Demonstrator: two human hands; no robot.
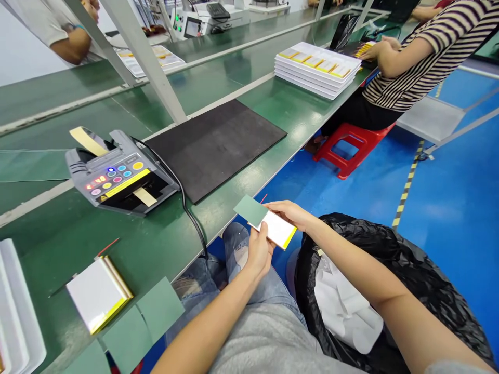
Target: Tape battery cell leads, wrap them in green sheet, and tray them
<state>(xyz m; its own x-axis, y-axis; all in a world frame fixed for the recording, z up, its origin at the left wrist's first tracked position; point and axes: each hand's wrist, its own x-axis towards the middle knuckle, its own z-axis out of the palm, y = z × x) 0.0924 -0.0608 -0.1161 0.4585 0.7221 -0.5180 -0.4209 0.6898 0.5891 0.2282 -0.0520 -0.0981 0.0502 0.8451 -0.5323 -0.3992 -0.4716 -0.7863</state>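
My left hand (259, 250) is closed on a flat white pouch cell (277, 229) with a yellow edge, its thumb on top. At the cell's far edge, my right hand (288, 212) has its fingers pressed on the cell and a green sheet (251, 210). That sheet overlaps the cell's upper left end, and a thin red wire sticks up beside it. On the bench at lower left lies a stack of similar white cells (97, 291) with a red wire. Green sheets (130, 332) hang over the bench edge near it.
A tape dispenser (120, 176) with a black cable stands left of a black mat (222, 145). White trays (315, 67) are stacked farther back, near a seated person (429, 57) on a red stool (354, 145). At my right is a black-lined bin (413, 259) holding white scraps.
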